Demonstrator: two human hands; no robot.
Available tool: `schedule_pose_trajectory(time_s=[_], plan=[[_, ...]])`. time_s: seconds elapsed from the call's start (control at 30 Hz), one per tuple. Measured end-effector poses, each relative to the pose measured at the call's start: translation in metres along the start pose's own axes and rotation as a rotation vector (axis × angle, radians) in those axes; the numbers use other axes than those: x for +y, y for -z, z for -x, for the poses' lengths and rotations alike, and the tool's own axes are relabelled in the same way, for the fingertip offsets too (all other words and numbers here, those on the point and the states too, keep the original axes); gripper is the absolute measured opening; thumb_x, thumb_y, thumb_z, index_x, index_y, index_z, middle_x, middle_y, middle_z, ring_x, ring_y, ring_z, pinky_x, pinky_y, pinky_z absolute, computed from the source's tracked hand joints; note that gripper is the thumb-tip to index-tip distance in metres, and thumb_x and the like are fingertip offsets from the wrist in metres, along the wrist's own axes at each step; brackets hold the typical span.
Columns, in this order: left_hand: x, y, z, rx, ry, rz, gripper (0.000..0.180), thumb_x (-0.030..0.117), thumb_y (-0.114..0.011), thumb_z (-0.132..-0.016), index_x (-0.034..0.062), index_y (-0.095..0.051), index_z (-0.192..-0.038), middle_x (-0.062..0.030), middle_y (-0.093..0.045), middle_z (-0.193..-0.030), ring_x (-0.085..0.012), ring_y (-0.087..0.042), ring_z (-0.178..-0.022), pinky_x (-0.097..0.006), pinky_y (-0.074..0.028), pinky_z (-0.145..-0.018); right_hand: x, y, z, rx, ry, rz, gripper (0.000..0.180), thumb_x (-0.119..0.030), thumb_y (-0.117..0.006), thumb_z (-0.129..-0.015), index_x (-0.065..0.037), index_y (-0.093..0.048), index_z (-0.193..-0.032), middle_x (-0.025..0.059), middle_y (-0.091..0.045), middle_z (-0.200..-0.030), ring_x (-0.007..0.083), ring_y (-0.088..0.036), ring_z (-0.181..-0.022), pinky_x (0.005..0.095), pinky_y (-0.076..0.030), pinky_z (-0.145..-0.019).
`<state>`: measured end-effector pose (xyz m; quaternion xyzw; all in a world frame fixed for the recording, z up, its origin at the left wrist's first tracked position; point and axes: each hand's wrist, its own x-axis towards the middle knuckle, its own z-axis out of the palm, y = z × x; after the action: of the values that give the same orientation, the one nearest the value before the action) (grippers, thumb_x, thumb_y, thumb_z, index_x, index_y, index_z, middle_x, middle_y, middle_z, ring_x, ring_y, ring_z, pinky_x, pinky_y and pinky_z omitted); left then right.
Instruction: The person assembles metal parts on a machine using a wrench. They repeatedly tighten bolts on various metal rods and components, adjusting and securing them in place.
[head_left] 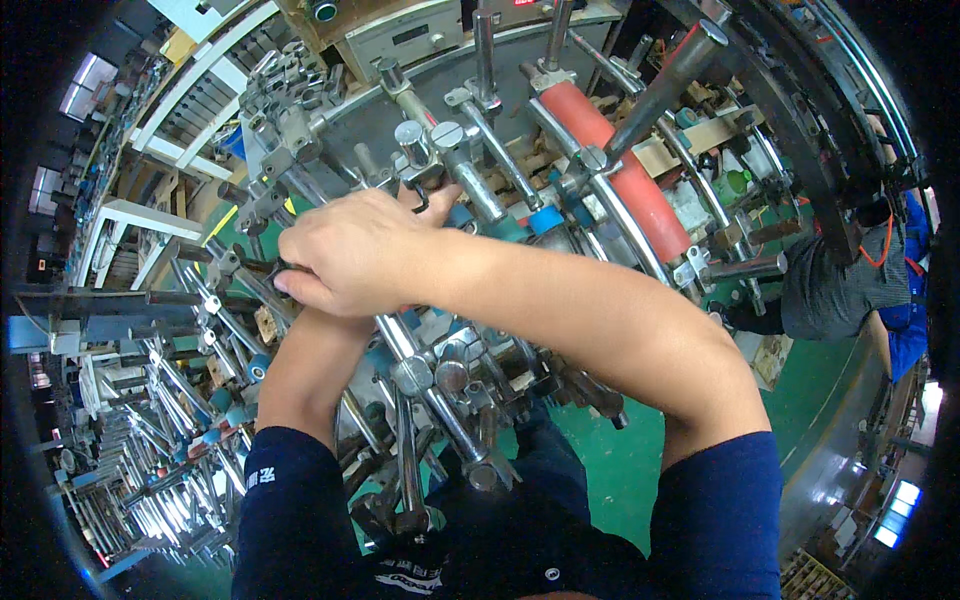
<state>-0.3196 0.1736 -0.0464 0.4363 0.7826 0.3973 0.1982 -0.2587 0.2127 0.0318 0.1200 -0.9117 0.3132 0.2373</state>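
Gripping a thin dark metal tool [262,268], the right hand [350,250] closed over the hidden left hand amid crowded shiny steel rods [470,185], beside a smooth red roller [620,170]; left grip unclear.

Single head-worn fisheye view, looking steeply down and forward from close range. Forearms entered from the lower edge; the right hand [350,255] sat near frame centre over the metal rod assembly [470,190]. Green floor [620,460] showed lower right. Edges curved toward a black rim.
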Motion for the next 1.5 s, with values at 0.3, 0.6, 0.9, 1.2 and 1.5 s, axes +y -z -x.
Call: schedule_pose_trajectory(time_s=[0.3, 0.6, 0.9, 1.2, 1.5], plan=[[-0.009, -0.011, -0.006, 0.024, -0.014, 0.050, 0.041, 0.053, -0.068, -0.091, 0.0126, -0.076, -0.093, 0.0015, -0.073, -0.083, -0.0135, -0.059, -0.068, -0.033, -0.045, -0.066, 0.009, -0.010, 0.006, 0.147, -0.003, -0.102, 0.026, -0.032, -0.068, -0.089, -0.008, -0.066, -0.077, 0.0091, -0.066, -0.086, 0.0329, -0.062, -0.094, 0.0472, -0.048, -0.083], [-0.017, -0.006, -0.004, 0.065, 0.021, 0.086, 0.044, 0.055, -0.068, -0.090, 0.0120, -0.076, -0.092, 0.0019, -0.074, -0.085, -0.0131, -0.061, -0.069, -0.032, -0.046, -0.066, -0.002, -0.010, -0.004, 0.307, -0.165, -0.100, 0.034, -0.035, -0.061, -0.091, -0.009, -0.068, -0.072, 0.0134, -0.072, -0.081, 0.0368, -0.071, -0.076, 0.0499, -0.056, -0.066], [-0.062, -0.031, -0.030, 0.241, 0.422, -0.676, 0.045, 0.050, -0.070, -0.089, 0.0066, -0.074, -0.101, -0.0048, -0.075, -0.094, -0.0162, -0.065, -0.076, -0.035, -0.049, -0.071, -0.015, -0.029, -0.009, 0.351, -0.117, 0.093, 0.032, -0.030, -0.065, -0.090, -0.009, -0.064, -0.066, 0.0108, -0.068, -0.070, 0.0314, -0.069, -0.065, 0.0437, -0.055, -0.057], [-0.075, -0.065, -0.058, 0.061, -0.177, 0.564, 0.027, 0.011, -0.077, -0.082, 0.0042, -0.069, -0.107, -0.0055, -0.073, -0.096, -0.0132, -0.066, -0.085, -0.033, -0.053, -0.078, 0.024, 0.065, 0.017, 0.805, -0.507, -0.740, 0.042, -0.034, -0.058, -0.101, -0.011, -0.052, -0.066, 0.0000, -0.047, -0.058, 0.0113, -0.044, -0.050, 0.0302, -0.036, -0.047], [-0.065, -0.050, -0.051, 0.055, -0.061, 0.588, 0.024, 0.007, -0.079, -0.080, 0.0040, -0.071, -0.103, -0.0026, -0.073, -0.095, -0.0138, -0.065, -0.088, -0.035, -0.053, -0.082, 0.063, 0.064, 0.035, 1.063, -0.652, -1.354, 0.043, -0.031, -0.052, -0.100, -0.019, -0.036, -0.062, -0.0022, -0.035, -0.055, 0.0115, -0.030, -0.046, 0.0286, -0.025, -0.044]])
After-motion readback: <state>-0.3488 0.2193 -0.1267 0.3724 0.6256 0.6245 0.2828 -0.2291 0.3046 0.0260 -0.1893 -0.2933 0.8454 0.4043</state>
